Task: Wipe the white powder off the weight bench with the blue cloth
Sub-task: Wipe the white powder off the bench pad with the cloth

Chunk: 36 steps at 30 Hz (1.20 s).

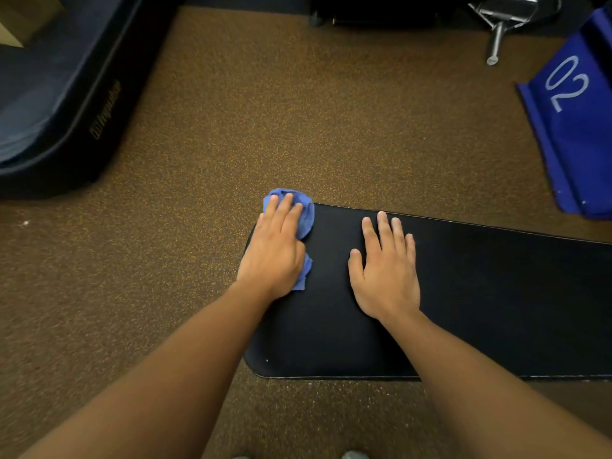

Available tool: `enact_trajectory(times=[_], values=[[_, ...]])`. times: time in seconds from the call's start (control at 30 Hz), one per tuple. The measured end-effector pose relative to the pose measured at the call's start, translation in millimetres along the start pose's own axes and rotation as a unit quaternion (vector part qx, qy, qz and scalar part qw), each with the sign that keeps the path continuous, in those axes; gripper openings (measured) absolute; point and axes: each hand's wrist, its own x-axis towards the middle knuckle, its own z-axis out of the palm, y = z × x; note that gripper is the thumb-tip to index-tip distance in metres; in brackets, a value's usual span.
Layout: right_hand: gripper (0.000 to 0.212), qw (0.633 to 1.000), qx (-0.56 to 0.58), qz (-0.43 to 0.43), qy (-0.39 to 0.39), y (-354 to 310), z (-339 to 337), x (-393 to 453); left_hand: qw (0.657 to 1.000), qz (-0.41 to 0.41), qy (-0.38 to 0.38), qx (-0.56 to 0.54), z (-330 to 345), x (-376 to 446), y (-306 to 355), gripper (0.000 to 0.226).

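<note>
Both hands lie flat on the black weight bench (pixel 463 309). The left hand (pixel 276 250) presses the crumpled blue cloth (pixel 306 217) with straight fingers at the far left corner of the pad, the cloth bunched under the palm and sticking out past the fingertips and by the wrist. The right hand (pixel 385 270) rests just beside it, palm down, fingers spread and holding nothing. No white powder is plain on the pad. Around the bench lies brown speckled floor (pixel 265 111), with a dark padded mat (pixel 66 94) at the far left, a blue block (pixel 576 127) marked 02 at the far right, and a metal bar (pixel 496 38) beyond.
</note>
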Motion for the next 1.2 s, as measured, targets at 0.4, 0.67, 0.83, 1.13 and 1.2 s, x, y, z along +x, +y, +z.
enact_trajectory(times=[0.4, 0.67, 0.83, 1.13, 1.2], values=[[0.061, 1.0, -0.007, 0.004, 0.005, -5, 0, -1, 0.999, 0.025, -0.004, 0.025, 14, -137, 36, 0.063], [0.061, 1.0, -0.006, -0.001, 0.003, -3, 0, -2, 0.997, 0.064, -0.023, 0.023, 12, -54, 32, 0.066], [0.059, 1.0, -0.006, -0.001, 0.003, -1, 0, -3, 0.998, -0.041, 0.052, -0.001, 3, -61, 4, 0.065], [0.059, 1.0, -0.022, 0.003, 0.008, -4, 2, -2, 0.998, 0.048, -0.016, 0.037, 18, -79, 40, 0.064], [0.059, 1.0, -0.025, 0.003, 0.011, -4, 2, -3, 0.995, 0.073, -0.034, 0.054, 22, -54, 42, 0.063]])
